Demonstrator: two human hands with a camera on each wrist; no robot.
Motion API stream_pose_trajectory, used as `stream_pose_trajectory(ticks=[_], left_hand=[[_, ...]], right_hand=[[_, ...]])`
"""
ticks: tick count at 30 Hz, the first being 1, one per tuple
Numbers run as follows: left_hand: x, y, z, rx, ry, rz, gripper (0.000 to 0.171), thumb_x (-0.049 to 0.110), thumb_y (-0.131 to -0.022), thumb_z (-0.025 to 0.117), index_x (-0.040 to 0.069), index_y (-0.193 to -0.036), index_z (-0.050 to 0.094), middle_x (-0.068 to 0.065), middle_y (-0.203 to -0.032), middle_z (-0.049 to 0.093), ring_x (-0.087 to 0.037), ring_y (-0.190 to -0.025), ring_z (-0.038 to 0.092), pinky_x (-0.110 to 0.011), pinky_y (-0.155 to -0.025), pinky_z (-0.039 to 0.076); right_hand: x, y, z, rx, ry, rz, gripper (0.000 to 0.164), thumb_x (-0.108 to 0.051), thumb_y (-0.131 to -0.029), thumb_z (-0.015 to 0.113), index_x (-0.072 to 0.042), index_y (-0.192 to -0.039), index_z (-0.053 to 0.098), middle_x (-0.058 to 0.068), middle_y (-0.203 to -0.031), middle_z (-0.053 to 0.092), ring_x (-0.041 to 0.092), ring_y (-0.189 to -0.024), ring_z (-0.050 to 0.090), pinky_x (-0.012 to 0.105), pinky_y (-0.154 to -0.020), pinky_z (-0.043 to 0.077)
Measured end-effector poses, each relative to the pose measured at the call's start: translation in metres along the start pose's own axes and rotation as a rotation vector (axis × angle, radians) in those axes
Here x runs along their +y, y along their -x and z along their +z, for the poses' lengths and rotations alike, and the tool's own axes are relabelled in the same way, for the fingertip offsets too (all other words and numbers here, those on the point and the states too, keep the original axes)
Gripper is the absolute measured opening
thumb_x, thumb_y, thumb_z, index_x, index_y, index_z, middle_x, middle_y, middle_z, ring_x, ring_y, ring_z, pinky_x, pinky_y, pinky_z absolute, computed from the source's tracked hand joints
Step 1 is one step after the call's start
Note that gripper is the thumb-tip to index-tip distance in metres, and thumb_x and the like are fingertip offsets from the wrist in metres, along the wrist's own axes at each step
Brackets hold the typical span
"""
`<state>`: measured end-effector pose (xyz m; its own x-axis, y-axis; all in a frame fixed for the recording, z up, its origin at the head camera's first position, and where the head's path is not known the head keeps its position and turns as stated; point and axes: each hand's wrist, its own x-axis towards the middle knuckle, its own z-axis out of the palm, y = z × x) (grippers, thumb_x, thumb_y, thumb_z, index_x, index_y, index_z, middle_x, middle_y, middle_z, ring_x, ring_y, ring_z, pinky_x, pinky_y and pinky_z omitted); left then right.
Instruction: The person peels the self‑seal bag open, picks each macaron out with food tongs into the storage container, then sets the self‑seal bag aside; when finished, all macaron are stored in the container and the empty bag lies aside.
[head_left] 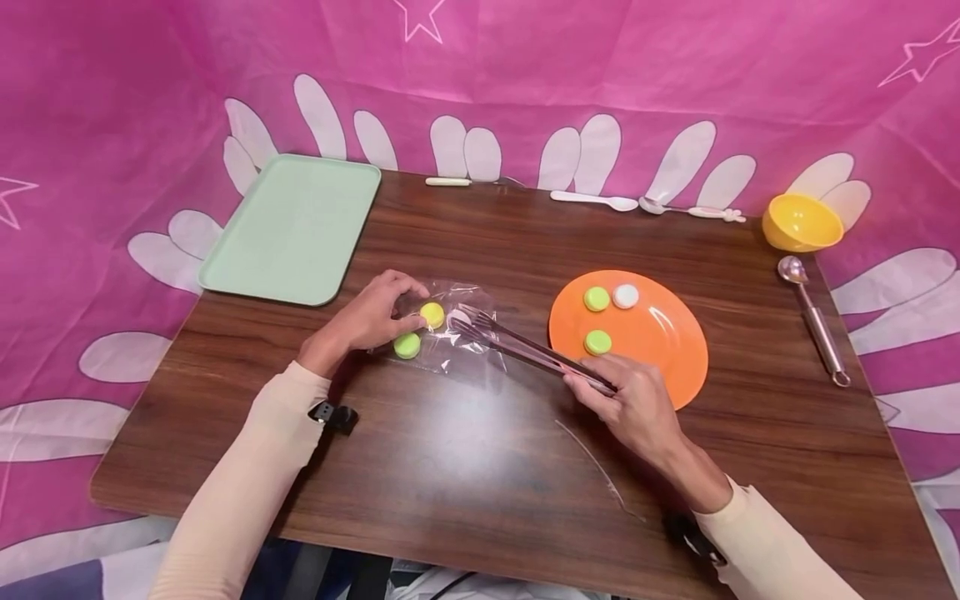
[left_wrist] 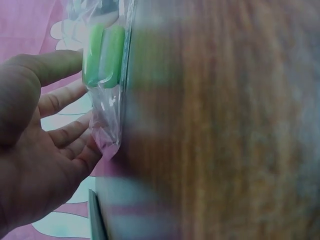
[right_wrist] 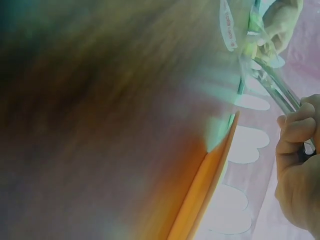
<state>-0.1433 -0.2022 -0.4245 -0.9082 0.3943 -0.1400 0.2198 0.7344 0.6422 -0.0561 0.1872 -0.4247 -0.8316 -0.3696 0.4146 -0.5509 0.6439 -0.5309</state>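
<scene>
A clear plastic bag (head_left: pixel 476 362) lies flat on the table, with a yellow macaron (head_left: pixel 432 315), a green macaron (head_left: pixel 407 346) and a white macaron (head_left: pixel 458 318) at it. My left hand (head_left: pixel 375 312) rests at the bag's left side, thumb and fingers spread and touching the plastic near the yellow macaron. In the left wrist view, the fingertips meet the bag beside the green macaron (left_wrist: pixel 104 56). Metal tongs (head_left: pixel 536 354) are gripped in my right hand (head_left: pixel 633 404), their tips around the white macaron. Whether the tips press on it, I cannot tell.
Right of the bag, an orange plate (head_left: pixel 656 358) bears two green macarons and a white one. A pale green tray (head_left: pixel 296 229) lies back left. Utensils line the back edge; a yellow bowl (head_left: pixel 801 225) and an ice cream scoop (head_left: pixel 816 325) stand far right.
</scene>
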Motion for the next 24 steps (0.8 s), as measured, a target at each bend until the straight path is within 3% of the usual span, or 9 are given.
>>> stream_pose_trajectory(ticks=[7,15,24], left_hand=[[0.008,0.001,0.003,-0.004,-0.034,-0.005,0.041,0.019,-0.101,0.075,0.004,-0.137,0.063,-0.027,-0.154,0.049,-0.045,-0.148,0.042,-0.063,-0.126,0.036],[0.009,0.0,0.005,0.007,-0.059,-0.006,0.041,0.021,-0.101,0.075,0.004,-0.137,0.064,-0.027,-0.153,0.049,-0.045,-0.147,0.043,-0.064,-0.123,0.039],[0.012,0.0,0.008,0.009,-0.092,-0.031,0.04,0.022,-0.103,0.073,0.005,-0.138,0.067,-0.026,-0.153,0.049,-0.046,-0.146,0.042,-0.063,-0.122,0.04]], right_hand=[[0.0,0.014,-0.013,0.041,0.03,-0.005,0.019,-0.006,-0.082,0.089,-0.019,-0.094,0.082,-0.012,-0.079,0.072,0.005,-0.07,0.061,0.017,-0.067,0.048],[0.001,0.035,-0.031,0.064,0.035,0.054,0.022,-0.005,-0.08,0.091,-0.017,-0.096,0.082,-0.011,-0.078,0.072,0.0,-0.07,0.056,0.013,-0.063,0.044],[-0.002,0.048,-0.034,0.061,0.0,0.075,0.026,0.0,-0.079,0.09,-0.019,-0.095,0.081,-0.013,-0.077,0.069,-0.005,-0.069,0.053,0.012,-0.061,0.043]])
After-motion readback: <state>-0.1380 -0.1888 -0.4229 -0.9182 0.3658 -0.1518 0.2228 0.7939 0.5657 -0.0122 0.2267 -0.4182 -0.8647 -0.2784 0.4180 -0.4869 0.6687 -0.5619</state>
